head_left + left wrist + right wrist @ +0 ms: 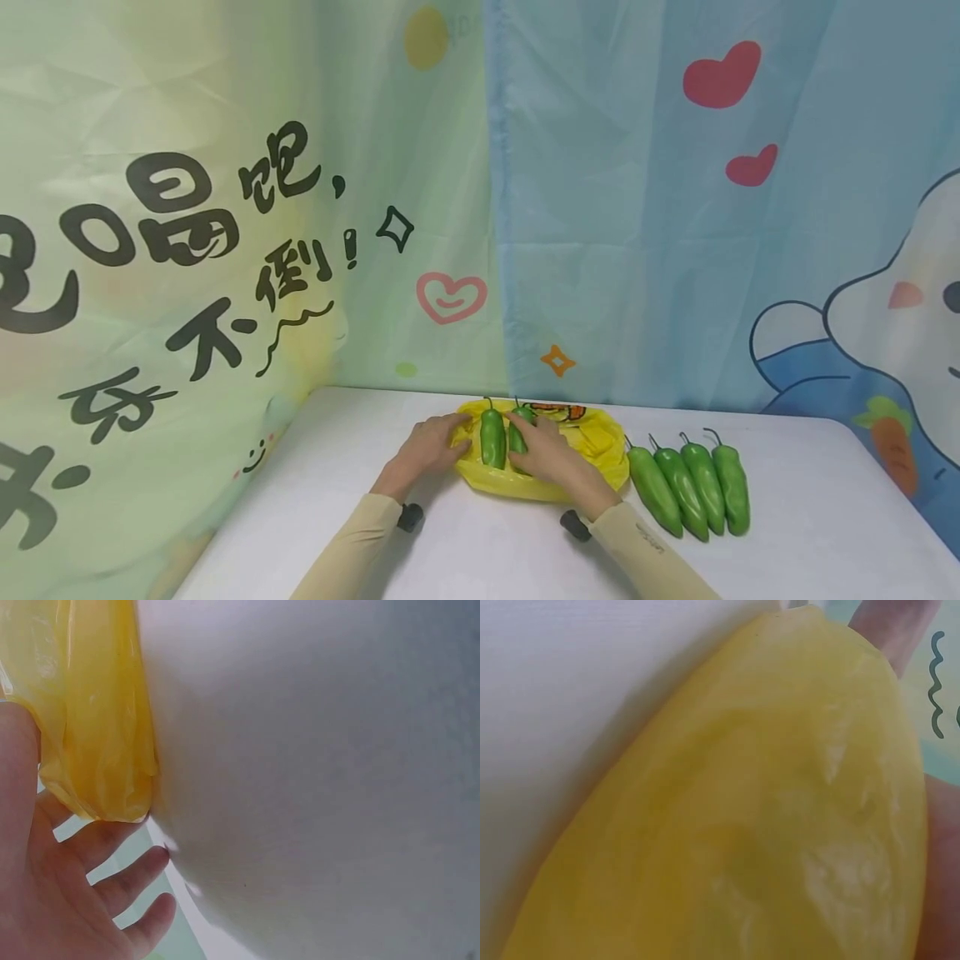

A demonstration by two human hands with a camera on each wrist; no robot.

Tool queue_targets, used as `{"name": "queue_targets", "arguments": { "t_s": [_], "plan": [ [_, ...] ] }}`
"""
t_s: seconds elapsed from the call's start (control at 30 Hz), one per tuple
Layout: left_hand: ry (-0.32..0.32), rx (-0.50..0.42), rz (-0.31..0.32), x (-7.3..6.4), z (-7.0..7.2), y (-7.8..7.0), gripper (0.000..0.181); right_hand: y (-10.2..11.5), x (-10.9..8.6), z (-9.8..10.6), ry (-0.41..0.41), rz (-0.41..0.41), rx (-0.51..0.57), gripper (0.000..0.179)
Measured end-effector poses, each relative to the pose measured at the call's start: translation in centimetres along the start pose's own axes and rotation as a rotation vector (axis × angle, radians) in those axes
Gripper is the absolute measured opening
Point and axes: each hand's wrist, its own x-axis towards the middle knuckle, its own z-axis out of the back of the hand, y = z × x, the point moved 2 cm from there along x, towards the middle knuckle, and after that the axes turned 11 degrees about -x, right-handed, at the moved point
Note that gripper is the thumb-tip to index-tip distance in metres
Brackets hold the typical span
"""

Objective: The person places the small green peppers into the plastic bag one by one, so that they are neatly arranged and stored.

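Observation:
A yellow plastic bag [517, 487] lies spread on the table, its mouth wide. Inside its left part rests a long green chili pepper [492, 437], stem pointing away. Beside that is a second green chili pepper [516, 442], partly covered by my right hand [551, 454], whose thumb and fingers grip it. At the bag's left rim is my left hand [431, 446], thumb apart from the fingers. In the left wrist view the left hand's spread fingers [124, 889] touch the bag's [105, 727] edge. The bag [742, 825] hides most of the right hand in the right wrist view.
To the bag's right, several green chili peppers [693, 492] lie side by side in a row on the white table [480, 558]. Printed curtains [600, 208] hang behind the table and along its left side.

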Motion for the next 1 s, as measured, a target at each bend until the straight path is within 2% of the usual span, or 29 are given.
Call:
{"name": "queue_targets", "arguments": {
  "t_s": [0.27, 0.67, 1.0],
  "plan": [
    [-0.006, -0.009, -0.028, 0.0, 0.0, 0.0, 0.049, 0.1, 0.2, -0.2, 0.004, 0.007, -0.02, 0.067],
    [0.006, -0.014, 0.002, 0.0, 0.0, 0.0, 0.05, 0.9, -0.1, -0.2, 0.023, -0.005, -0.009, 0.067],
    [-0.001, -0.005, -0.014, 0.0, 0.0, 0.0, 0.05, 1.0, -0.3, -0.2, 0.028, 0.007, -0.017, 0.063]
  ]
}}
